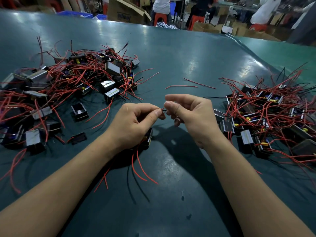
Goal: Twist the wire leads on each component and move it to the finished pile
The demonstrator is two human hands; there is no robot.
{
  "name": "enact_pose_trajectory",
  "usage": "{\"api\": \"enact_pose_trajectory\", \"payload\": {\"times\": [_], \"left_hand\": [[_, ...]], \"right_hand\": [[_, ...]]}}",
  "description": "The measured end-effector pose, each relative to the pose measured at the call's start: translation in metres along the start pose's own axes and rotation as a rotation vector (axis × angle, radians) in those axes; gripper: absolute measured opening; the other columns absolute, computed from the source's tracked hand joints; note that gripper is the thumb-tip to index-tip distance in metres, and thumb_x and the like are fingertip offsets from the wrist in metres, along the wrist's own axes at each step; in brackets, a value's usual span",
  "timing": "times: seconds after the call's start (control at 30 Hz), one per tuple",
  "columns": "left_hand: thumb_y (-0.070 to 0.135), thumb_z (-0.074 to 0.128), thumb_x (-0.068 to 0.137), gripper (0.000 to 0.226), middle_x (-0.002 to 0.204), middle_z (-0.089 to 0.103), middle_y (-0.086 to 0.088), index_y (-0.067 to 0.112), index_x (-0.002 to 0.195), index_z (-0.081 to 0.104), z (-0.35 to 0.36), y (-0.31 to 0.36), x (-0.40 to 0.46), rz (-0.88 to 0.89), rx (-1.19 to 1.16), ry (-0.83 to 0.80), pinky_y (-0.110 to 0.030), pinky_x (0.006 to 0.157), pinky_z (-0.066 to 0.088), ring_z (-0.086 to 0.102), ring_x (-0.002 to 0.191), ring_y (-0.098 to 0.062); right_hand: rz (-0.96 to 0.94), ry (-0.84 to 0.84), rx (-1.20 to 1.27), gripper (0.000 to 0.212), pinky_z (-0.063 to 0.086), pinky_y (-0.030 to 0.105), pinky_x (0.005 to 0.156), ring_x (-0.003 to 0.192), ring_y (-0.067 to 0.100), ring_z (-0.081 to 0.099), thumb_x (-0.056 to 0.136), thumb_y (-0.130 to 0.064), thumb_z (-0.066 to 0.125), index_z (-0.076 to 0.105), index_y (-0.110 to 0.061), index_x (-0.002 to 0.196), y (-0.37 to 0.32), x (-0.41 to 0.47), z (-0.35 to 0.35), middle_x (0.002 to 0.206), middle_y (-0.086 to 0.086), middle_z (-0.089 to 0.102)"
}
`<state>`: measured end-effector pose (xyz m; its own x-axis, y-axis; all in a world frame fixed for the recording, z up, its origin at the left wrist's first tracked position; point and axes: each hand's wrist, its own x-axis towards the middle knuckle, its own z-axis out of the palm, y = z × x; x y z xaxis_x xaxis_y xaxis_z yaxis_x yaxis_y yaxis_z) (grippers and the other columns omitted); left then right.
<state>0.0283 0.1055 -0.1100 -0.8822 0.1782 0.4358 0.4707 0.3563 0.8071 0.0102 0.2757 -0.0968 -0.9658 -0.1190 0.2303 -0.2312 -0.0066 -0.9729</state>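
Note:
A small black component with a metal core sits under my left palm, partly hidden by my wrist. Its red and black wire leads trail toward me over the green table. My left hand pinches a red and a black lead end between thumb and forefinger. My right hand pinches the same lead ends from the other side, fingertips nearly touching the left ones. Both hands hover just above the table's middle.
A big pile of like components with red leads covers the table's left. A second pile lies at the right. Two loose red wires lie beyond my hands. Cardboard boxes, red stools and seated people stand past the table's far edge.

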Motion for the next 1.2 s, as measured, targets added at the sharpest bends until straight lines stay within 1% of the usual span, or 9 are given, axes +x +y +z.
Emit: {"api": "enact_pose_trajectory", "payload": {"times": [0.1, 0.23, 0.3, 0.43, 0.57, 0.9, 0.97, 1.13, 1.2], "left_hand": [[0.022, 0.058, 0.091, 0.019, 0.072, 0.071, -0.008, 0.015, 0.085, 0.075, 0.001, -0.001, 0.000, -0.001, 0.017, 0.004, -0.041, 0.061, 0.046, 0.060, 0.062, -0.028], [0.027, 0.055, 0.090, 0.021, 0.073, 0.069, -0.014, 0.018, 0.084, 0.073, 0.002, -0.004, 0.002, -0.041, 0.042, 0.001, -0.045, 0.062, 0.047, 0.057, 0.061, -0.029], [0.026, 0.054, 0.091, 0.023, 0.076, 0.069, -0.020, 0.014, 0.088, 0.074, 0.002, -0.005, 0.003, -0.045, 0.033, 0.002, -0.051, 0.065, 0.048, 0.060, 0.066, -0.037], [0.021, 0.059, 0.094, 0.018, 0.077, 0.070, -0.017, 0.015, 0.087, 0.074, 0.000, -0.007, 0.003, -0.057, 0.034, 0.030, -0.049, 0.068, 0.050, 0.063, 0.071, -0.038], [0.015, 0.060, 0.096, 0.019, 0.060, 0.060, -0.019, 0.016, 0.084, 0.074, 0.001, -0.004, 0.002, -0.060, 0.041, 0.020, -0.041, 0.053, 0.036, 0.043, 0.050, -0.016], [0.017, 0.060, 0.096, 0.018, 0.069, 0.061, -0.030, 0.018, 0.085, 0.073, 0.000, -0.002, 0.002, -0.046, 0.017, -0.010, -0.050, 0.058, 0.043, 0.054, 0.058, -0.040], [0.018, 0.060, 0.096, 0.017, 0.075, 0.067, -0.024, 0.018, 0.086, 0.074, -0.001, -0.002, 0.002, -0.023, -0.002, -0.014, -0.051, 0.067, 0.047, 0.061, 0.069, -0.041], [0.026, 0.058, 0.092, 0.019, 0.062, 0.060, -0.020, 0.017, 0.084, 0.074, 0.002, -0.002, 0.000, 0.006, 0.009, -0.006, -0.044, 0.055, 0.040, 0.049, 0.056, -0.035], [0.021, 0.060, 0.094, 0.017, 0.066, 0.067, -0.009, 0.016, 0.086, 0.075, 0.002, -0.004, 0.000, 0.001, 0.034, -0.008, -0.036, 0.056, 0.042, 0.051, 0.054, -0.023]], "right_hand": [[0.119, 0.030, 0.083, 0.023, 0.043, 0.021, 0.044, 0.053, 0.013, 0.055, 0.083, -0.008, 0.074, 0.063, -0.011, 0.103, 0.001, 0.001, 0.001, 0.055, -0.001, 0.063], [-0.231, 0.173, -0.433, 0.016, 0.043, 0.019, 0.049, 0.046, 0.008, 0.055, 0.084, -0.020, 0.074, 0.061, -0.021, 0.095, 0.004, -0.007, 0.009, 0.053, 0.000, 0.062], [-0.357, 0.113, -0.484, 0.008, 0.050, 0.024, 0.049, 0.055, 0.010, 0.063, 0.088, -0.021, 0.070, 0.065, -0.019, 0.093, 0.002, -0.010, 0.014, 0.058, -0.004, 0.065], [-0.230, -0.081, -0.368, 0.018, 0.054, 0.029, 0.051, 0.069, 0.010, 0.064, 0.095, -0.013, 0.057, 0.068, -0.021, 0.107, -0.001, -0.005, -0.005, 0.073, -0.005, 0.069], [-0.312, -0.117, -0.622, 0.028, 0.057, 0.034, 0.068, 0.076, 0.012, 0.064, 0.091, -0.005, 0.065, 0.071, -0.016, 0.116, 0.004, 0.000, -0.022, 0.084, -0.005, 0.070], [-0.571, -0.111, -0.830, 0.020, 0.048, 0.041, 0.056, 0.060, 0.027, 0.058, 0.092, -0.024, 0.064, 0.076, -0.011, 0.086, 0.004, 0.001, -0.018, 0.067, 0.006, 0.064], [-0.476, -0.111, -0.666, 0.021, 0.045, 0.032, 0.051, 0.054, 0.017, 0.056, 0.092, -0.019, 0.063, 0.074, -0.016, 0.074, 0.001, -0.003, -0.012, 0.060, -0.003, 0.062], [0.502, -0.027, 0.188, 0.037, 0.024, 0.016, 0.034, 0.035, 0.011, 0.035, 0.089, -0.018, 0.055, 0.054, -0.018, 0.052, -0.008, -0.002, 0.008, 0.041, -0.005, 0.037], [0.497, -0.003, 0.117, 0.038, 0.028, 0.017, 0.034, 0.035, 0.010, 0.037, 0.092, -0.020, 0.056, 0.060, -0.015, 0.054, -0.006, -0.002, 0.011, 0.042, -0.004, 0.040]]}}
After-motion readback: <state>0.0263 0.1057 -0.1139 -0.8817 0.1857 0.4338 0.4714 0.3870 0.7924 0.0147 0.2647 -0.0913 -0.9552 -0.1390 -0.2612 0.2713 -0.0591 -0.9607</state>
